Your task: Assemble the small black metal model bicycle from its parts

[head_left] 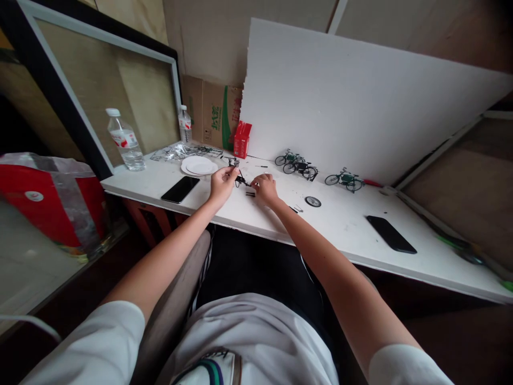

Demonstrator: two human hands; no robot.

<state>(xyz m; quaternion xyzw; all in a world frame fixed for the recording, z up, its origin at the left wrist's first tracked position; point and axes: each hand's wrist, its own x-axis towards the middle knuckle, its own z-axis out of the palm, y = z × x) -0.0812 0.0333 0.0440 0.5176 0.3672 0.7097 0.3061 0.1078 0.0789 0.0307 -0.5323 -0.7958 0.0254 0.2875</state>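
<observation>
My left hand (223,184) is closed in a pinch around a partly built black model bicycle (241,181), held just over the white table (340,224). Its handlebar end sticks up past my fingers. On the other side, my right hand (265,188) pinches the end of a thin dark part of the same model; the fingertips partly hide it. Two short black pieces (250,194) lie below, between the hands. A loose spoked wheel (313,201) rests flat to the right, with small thin parts (297,209) nearer my right wrist.
Several finished model bicycles (344,179) stand along the white board (360,107). Left are a black phone (180,190), white discs (199,165), a water bottle (125,140) and clear packaging. A red box (242,139) stands behind; another phone (391,234) lies far right.
</observation>
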